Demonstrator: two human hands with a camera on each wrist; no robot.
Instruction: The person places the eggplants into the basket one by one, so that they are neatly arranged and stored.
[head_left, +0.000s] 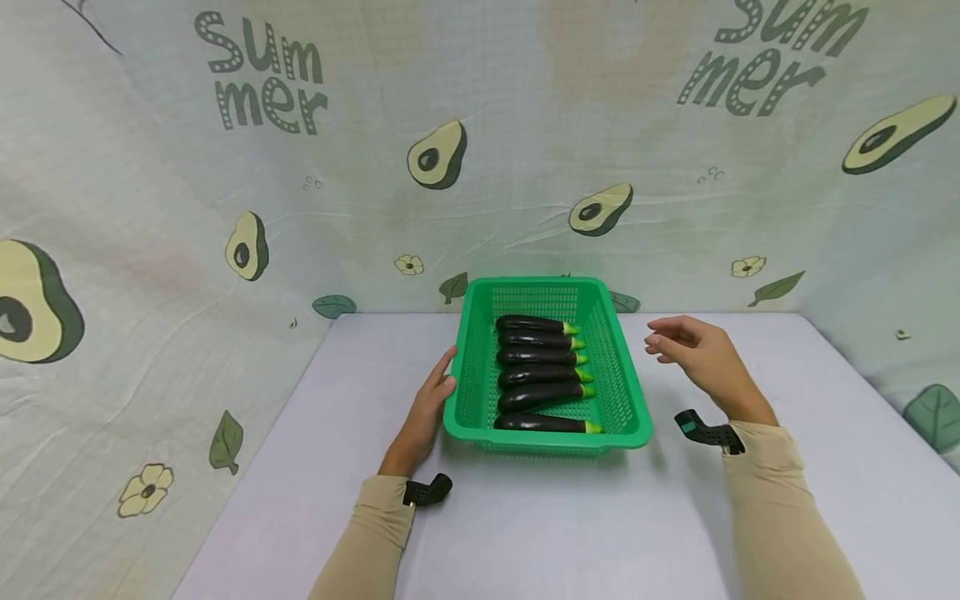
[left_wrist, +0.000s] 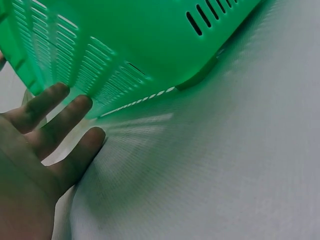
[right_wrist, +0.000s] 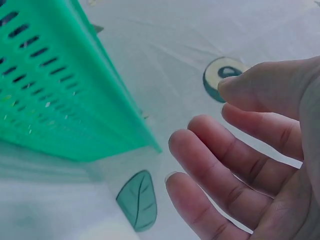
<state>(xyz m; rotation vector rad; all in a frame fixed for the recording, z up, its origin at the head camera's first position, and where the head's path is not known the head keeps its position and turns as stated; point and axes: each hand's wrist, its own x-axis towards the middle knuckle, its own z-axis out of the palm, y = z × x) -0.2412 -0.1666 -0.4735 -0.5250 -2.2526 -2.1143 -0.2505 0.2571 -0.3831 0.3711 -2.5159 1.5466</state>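
A green plastic basket (head_left: 540, 441) with slotted walls stands on the table, and several dark purple eggplants (head_left: 542, 376) lie in it side by side, their green stem ends toward the right. My left hand (head_left: 422, 421) is at the basket's left side with its fingers extended. In the left wrist view its fingertips (left_wrist: 83, 104) reach the slotted wall low down, near the tabletop. To the right of the basket my right hand (head_left: 703, 360) hovers apart from it, holding nothing. The right wrist view shows its fingers (right_wrist: 192, 150) loosely bent, with a gap to the basket's wall (right_wrist: 95, 120).
The white table (head_left: 517, 533) spreads around the basket. A cloth backdrop (head_left: 517, 158) printed with avocados, leaves and lettering hangs behind and along the sides, close to the basket's far rim. Dark wrist bands (head_left: 708, 432) sit on both forearms.
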